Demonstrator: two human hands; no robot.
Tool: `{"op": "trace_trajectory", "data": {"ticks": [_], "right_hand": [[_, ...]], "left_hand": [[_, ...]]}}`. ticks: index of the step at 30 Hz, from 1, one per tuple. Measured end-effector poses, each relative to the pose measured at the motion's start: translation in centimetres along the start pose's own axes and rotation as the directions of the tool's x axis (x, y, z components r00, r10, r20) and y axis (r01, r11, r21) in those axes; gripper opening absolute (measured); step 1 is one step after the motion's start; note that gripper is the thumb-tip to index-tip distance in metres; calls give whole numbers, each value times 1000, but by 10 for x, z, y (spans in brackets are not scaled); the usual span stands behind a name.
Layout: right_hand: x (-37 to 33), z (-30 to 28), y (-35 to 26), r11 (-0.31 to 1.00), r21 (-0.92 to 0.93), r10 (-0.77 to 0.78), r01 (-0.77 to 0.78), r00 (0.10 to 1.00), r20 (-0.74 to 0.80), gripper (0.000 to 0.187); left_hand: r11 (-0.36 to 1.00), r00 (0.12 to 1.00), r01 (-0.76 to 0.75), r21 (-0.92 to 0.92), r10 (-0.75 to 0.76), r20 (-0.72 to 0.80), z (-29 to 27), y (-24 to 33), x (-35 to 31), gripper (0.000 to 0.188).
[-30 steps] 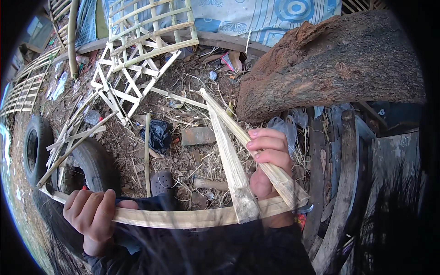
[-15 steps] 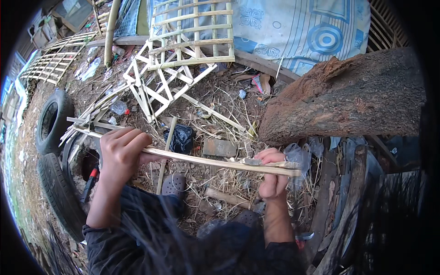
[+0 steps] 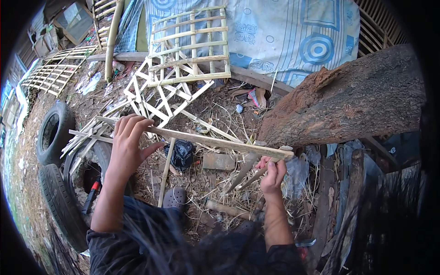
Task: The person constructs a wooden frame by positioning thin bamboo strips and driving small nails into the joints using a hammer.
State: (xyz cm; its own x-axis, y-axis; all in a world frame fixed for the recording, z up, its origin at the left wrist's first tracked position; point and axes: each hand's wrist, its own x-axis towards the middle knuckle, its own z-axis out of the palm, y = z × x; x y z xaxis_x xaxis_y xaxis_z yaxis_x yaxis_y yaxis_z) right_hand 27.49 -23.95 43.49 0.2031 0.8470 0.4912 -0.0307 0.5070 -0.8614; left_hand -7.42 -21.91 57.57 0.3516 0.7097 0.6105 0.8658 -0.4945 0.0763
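One bamboo slat [image 3: 206, 139] being handled: right hand [image 3: 273, 176] pinching near its end, left hand [image 3: 128, 141] splayed loosely; next move likely wants steady pinch.

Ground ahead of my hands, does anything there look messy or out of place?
Yes. A crumpled black plastic bag lies near a brick, looking like stray litter. Farther off, pale strips cross at uneven angles by the slatted lattice, so they look askew.

Daylight falls on brown earth [image 3: 213, 107] strewn with straw [image 3: 233, 198]. A blue-and-white patterned sheet [image 3: 275, 41] spreads beyond a wooden beam [image 3: 261, 81], with slatted walling [image 3: 376, 30] at upper right and a thick, rough-barked trunk [image 3: 348, 101] nearer.
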Motion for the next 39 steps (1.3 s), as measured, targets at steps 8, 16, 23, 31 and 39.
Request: {"op": "trace_trajectory", "data": {"ticks": [8, 16, 23, 31, 39], "right_hand": [[-1, -21, 19, 977, -190, 101, -97, 995, 11, 19], [13, -24, 24, 988, -82, 131, -132, 991, -15, 19], [11, -21, 9, 987, -49, 150, -150, 989, -2, 19], [12, -14, -8, 982, 20, 186, -186, 983, 16, 18], [10, -15, 7, 974, -71, 220, -215, 972, 77, 17]], "left_hand": [[999, 988, 33, 34, -37, 152, 18, 4, 2, 61], [998, 1000, -16, 63, 15, 13, 46, 2, 4, 46], [999, 997, -43, 14, 44, -68, 44, -3, 4, 35], [999, 995, -36, 35, 39, -94, 41, -5, 3, 36], [999, 997, -27, 37, 29, -77, 48, -12, -1, 34]]}}
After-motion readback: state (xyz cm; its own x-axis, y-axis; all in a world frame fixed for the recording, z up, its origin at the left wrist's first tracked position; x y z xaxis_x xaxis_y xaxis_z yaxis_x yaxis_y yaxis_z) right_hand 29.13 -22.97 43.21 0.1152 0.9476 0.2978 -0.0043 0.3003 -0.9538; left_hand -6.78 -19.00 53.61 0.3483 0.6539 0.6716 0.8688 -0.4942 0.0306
